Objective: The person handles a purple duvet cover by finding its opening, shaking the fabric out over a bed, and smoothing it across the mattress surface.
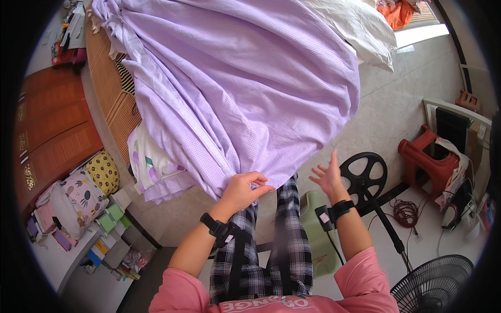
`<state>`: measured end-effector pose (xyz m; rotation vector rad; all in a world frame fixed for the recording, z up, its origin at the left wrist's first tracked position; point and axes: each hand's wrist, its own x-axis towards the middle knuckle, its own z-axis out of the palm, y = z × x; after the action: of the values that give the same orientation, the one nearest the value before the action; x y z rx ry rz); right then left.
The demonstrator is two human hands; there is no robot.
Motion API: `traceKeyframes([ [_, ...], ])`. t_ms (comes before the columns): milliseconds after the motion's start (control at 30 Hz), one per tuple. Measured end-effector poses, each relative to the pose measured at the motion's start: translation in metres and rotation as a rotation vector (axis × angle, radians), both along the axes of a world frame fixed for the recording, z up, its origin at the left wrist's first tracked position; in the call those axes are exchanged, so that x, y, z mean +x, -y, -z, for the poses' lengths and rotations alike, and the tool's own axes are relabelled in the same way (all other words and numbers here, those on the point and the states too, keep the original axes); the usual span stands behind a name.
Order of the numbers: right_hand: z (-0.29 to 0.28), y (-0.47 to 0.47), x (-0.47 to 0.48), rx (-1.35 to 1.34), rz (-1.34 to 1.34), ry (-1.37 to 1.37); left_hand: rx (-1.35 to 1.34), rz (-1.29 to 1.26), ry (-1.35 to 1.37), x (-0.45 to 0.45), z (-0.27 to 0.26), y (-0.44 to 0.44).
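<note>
A large lilac checked cloth [250, 90], which looks like bedding, spreads from the top of the view down to my lap. My left hand [245, 189] pinches its near edge, where the fabric gathers into folds. Off to the right of the cloth, my right hand [328, 175] holds nothing, its fingers spread apart. Beneath the lilac cloth at the left, a white cloth with purple and green print [150, 160] shows in part. Farther back on the right lies a white cloth [360, 27]. Both of my wrists carry black strapped devices.
A woven mat [111, 113] shows on the bed's left side. To the right are a black fan base [364, 170], a fan cage [434, 283], a red plastic stool [424, 156] and a coiled cord [406, 214]. A green plastic stool [323, 250] stands beside my legs. Cushions [84, 191] fill the left.
</note>
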<state>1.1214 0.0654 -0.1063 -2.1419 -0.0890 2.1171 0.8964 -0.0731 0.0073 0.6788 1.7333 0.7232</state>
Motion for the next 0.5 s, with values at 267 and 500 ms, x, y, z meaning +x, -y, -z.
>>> traceKeyframes([
  [267, -0.036, 0.147, -0.099, -0.138, 0.27, -0.727, 0.364, 0.053, -0.474, -0.008, -0.045, 0.037],
  [500, -0.012, 0.152, -0.087, -0.075, 0.145, -0.34, 0.591, 0.155, -0.434, -0.091, -0.157, 0.111],
])
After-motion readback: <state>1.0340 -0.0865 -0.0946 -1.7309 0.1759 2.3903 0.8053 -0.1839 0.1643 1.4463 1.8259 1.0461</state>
